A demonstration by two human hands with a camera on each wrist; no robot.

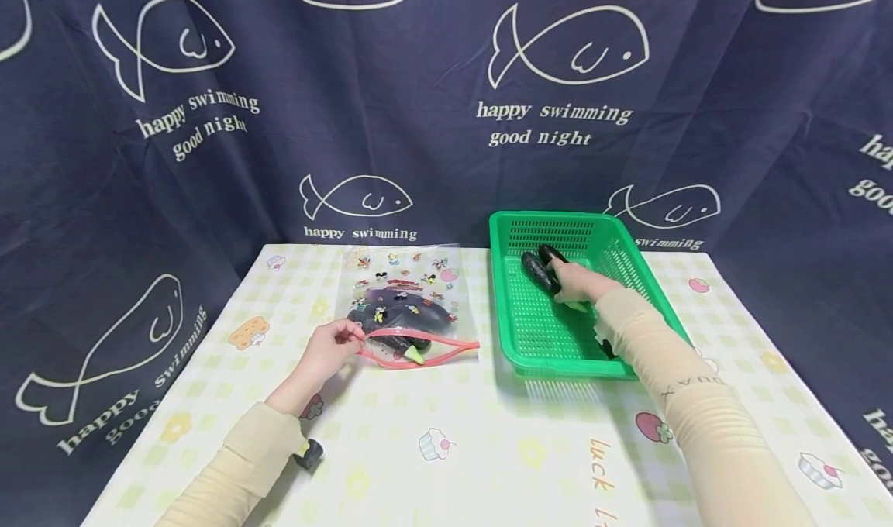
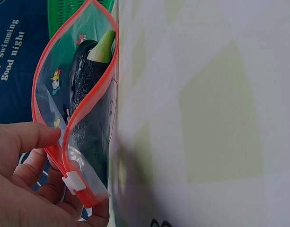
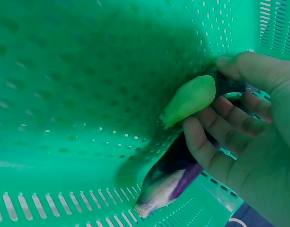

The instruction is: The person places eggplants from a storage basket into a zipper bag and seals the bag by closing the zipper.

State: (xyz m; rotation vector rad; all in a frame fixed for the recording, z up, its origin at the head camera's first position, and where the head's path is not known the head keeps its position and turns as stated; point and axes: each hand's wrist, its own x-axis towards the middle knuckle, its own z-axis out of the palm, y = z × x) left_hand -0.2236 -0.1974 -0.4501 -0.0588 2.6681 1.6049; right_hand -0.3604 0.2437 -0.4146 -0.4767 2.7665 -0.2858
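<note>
My left hand (image 1: 333,345) pinches the red-edged mouth of a clear zip bag (image 2: 50,101) at its left end, beside the white slider (image 2: 74,182). The bag lies on the table with its mouth parted. Inside are dark eggplants, one with its pale green stem (image 1: 415,354) toward the opening. Over in the green basket (image 1: 512,333), my right hand (image 1: 580,280) holds an eggplant near its green stem (image 3: 189,101), thumb on one side and fingers on the other. A second eggplant (image 3: 159,187), purple with a whitish end, lies close beside the fingers.
The table (image 1: 481,449) has a checked cloth with printed cakes and fruit. A dark blue curtain (image 1: 446,124) hangs behind its back edge. The basket's perforated walls rise around my right hand. A small black device (image 1: 309,455) sits at my left wrist.
</note>
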